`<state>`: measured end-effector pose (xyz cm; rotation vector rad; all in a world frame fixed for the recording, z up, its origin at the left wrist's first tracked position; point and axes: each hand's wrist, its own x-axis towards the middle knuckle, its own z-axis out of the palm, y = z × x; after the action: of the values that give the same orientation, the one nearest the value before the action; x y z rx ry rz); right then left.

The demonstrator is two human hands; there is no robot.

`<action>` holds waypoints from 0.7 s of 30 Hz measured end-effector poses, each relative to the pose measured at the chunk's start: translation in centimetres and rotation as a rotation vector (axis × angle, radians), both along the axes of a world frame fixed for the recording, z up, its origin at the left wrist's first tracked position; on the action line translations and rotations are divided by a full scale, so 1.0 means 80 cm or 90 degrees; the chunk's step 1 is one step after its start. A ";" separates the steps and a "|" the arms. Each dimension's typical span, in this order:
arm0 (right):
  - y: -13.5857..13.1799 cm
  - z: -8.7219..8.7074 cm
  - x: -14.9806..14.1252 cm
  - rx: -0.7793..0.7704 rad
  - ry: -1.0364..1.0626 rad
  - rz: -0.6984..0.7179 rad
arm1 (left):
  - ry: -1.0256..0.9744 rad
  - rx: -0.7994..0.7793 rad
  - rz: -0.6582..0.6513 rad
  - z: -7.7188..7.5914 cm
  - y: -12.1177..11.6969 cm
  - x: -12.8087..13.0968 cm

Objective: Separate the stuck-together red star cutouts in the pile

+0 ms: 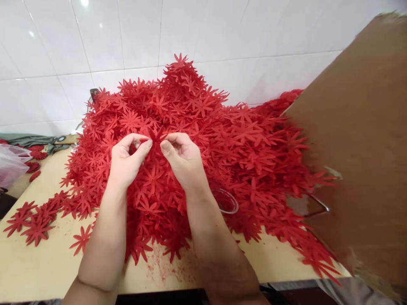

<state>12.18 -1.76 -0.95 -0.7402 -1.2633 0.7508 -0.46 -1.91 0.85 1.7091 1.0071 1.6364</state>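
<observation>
A white tiled wall [203, 34] stands behind the pale table [54, 262]. Bright light spots [31, 33] shine above the table's left side.

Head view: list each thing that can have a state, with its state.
Left hand: bare, thumb and forefinger pinched on a red petalled cutout
Right hand: bare, fingertips at that cutout, grip unclear
Heap of red petalled cutouts: loose, edges scattered
Pale yellow tabletop: smeared red near front edge
Brown cardboard panel: slanted, edge frayed
Translucent plastic bag: crumpled, partly out of frame
Green cloth: bunched up
</observation>
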 end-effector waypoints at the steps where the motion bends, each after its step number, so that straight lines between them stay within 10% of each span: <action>1: 0.000 0.001 0.002 -0.002 0.014 0.033 | -0.011 -0.010 -0.009 0.000 0.000 0.000; 5: -0.005 0.006 0.003 -0.036 0.031 0.245 | -0.027 -0.041 -0.035 0.000 0.000 0.001; 9: -0.009 0.007 -0.005 -0.017 0.061 0.274 | -0.032 -0.041 -0.023 0.000 0.001 0.004; 21: 0.006 -0.013 -0.017 0.015 0.006 -0.079 | 0.107 -0.002 0.017 0.001 -0.007 0.012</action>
<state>10.81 -1.27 -2.01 -0.7872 -1.2049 0.6373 0.52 -2.47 0.97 1.8624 1.1141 1.5264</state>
